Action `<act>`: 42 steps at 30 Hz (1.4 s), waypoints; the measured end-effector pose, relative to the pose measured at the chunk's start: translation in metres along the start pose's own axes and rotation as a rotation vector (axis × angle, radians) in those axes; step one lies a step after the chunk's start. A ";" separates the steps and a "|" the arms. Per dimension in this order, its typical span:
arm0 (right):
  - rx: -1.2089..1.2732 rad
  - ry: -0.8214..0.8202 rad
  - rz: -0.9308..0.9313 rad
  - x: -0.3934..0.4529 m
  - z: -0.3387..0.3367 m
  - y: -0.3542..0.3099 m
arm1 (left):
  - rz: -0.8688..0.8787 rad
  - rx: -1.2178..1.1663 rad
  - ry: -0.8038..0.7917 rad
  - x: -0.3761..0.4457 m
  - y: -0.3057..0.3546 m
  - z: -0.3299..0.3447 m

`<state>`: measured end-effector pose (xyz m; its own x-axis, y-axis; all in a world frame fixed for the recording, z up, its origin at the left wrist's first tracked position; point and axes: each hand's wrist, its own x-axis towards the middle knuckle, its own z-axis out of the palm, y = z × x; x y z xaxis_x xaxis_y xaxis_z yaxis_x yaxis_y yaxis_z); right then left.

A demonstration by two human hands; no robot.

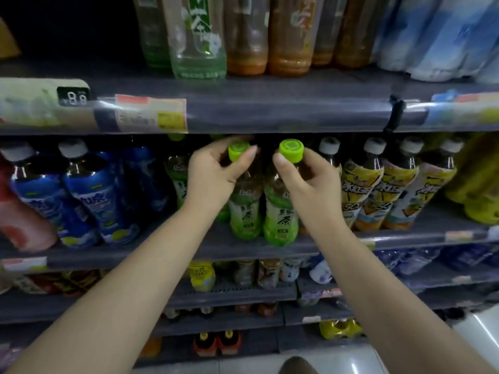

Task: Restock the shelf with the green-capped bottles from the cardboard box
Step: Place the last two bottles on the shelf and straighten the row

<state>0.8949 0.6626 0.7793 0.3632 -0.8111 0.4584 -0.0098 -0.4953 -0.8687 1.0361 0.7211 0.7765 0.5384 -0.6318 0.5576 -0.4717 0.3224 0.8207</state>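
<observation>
Two green-capped tea bottles stand side by side at the front of the middle shelf (189, 252). My left hand (216, 176) grips the neck of the left bottle (244, 211) just under its cap. My right hand (307, 182) pinches the neck of the right bottle (280, 217), thumb beside the green cap. More green-labelled bottles stand behind them in shadow. The cardboard box is out of view.
Blue-labelled bottles (83, 195) stand to the left and yellow-labelled white-capped bottles (378, 190) to the right on the same shelf. The upper shelf edge (270, 112) hangs close above the caps. Lower shelves hold small bottles. White floor (480, 336) shows at bottom right.
</observation>
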 end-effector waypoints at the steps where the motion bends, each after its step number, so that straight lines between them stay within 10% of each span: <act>1: -0.027 0.001 -0.020 0.005 0.001 0.004 | -0.004 0.020 0.019 0.005 -0.003 0.002; 10: -0.226 -0.038 -0.061 0.035 0.003 0.028 | -0.035 0.174 0.025 0.018 -0.018 0.019; 20: -0.459 -0.103 -0.088 0.051 -0.003 0.017 | 0.142 0.705 -0.336 0.030 -0.007 0.009; 42: -0.654 -0.132 -0.242 0.048 -0.004 -0.003 | 0.094 0.552 -0.269 0.022 -0.005 -0.024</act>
<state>0.9084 0.6240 0.8045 0.5352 -0.6308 0.5618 -0.4569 -0.7756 -0.4355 1.0672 0.7231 0.7878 0.3160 -0.7970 0.5147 -0.8387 0.0189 0.5442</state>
